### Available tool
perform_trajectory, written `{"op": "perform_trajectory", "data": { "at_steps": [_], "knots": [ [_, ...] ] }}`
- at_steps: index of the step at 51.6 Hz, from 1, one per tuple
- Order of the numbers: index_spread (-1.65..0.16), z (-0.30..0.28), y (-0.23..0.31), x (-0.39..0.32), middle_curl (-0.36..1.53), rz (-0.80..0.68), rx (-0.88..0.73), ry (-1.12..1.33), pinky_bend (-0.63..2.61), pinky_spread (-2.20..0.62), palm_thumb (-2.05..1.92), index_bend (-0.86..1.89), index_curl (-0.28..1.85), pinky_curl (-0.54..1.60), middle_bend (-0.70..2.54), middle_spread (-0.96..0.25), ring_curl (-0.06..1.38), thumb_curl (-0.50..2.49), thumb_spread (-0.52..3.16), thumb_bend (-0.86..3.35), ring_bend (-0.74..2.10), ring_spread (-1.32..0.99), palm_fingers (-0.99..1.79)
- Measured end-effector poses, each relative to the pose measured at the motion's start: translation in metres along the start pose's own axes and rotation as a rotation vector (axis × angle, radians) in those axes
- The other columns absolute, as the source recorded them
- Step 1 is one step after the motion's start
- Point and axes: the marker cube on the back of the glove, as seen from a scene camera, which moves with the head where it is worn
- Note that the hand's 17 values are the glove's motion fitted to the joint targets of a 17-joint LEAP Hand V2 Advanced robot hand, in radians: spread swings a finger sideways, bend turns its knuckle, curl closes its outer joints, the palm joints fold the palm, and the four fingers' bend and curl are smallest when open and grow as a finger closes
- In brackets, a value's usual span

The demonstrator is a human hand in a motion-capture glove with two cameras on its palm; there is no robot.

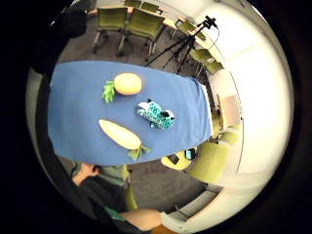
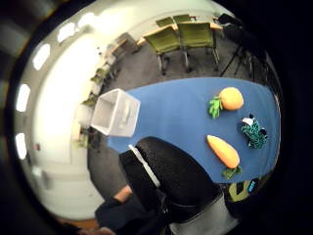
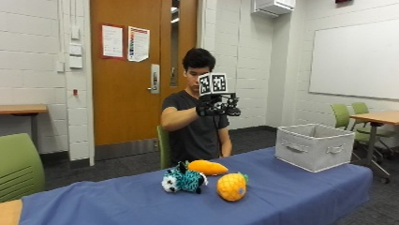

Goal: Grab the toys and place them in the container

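Raised well above the tabletop [image 3: 299, 197], near the person's edge: gloved right hand [image 3: 217, 106], fingers loosely curled, holding nothing. Directly below and forward of it, clustered mid-tabletop: plush carrot [image 3: 208, 167] nearest the person's edge, long axis running along that edge; teal spotted plush [image 3: 182, 181] and plush pineapple [image 3: 232, 186] toward the far edge. Well apart, at the tabletop's end on the bare-hand side: grey fabric container [image 3: 314, 146]. Probably a straight drop onto the carrot first.
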Motion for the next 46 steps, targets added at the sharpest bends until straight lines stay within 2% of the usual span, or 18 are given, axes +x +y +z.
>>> {"op": "perform_trajectory", "data": {
  "at_steps": [23,37,46],
  "knots": [
    [-0.26,0.181,0.055,0.051,0.34,0.054,-0.199,-0.017,0.43,-0.17,-0.14,0.18,0.36,0.32,0.23,-0.11,0.22,0.09,1.03,-0.1,0.27,-0.36,0.14],
    [-0.26,0.22,0.073,0.064,0.36,0.066,-0.313,0.006,0.43,-0.17,-0.1,0.17,0.38,0.34,0.21,-0.11,0.24,0.11,1.01,-0.08,0.26,-0.36,0.11],
    [-0.25,0.224,0.077,0.063,0.37,0.089,-0.282,-0.015,0.53,-0.2,-0.02,0.14,0.36,0.36,0.2,-0.11,0.26,0.15,1.03,-0.03,0.29,-0.37,0.14]
  ]
}}
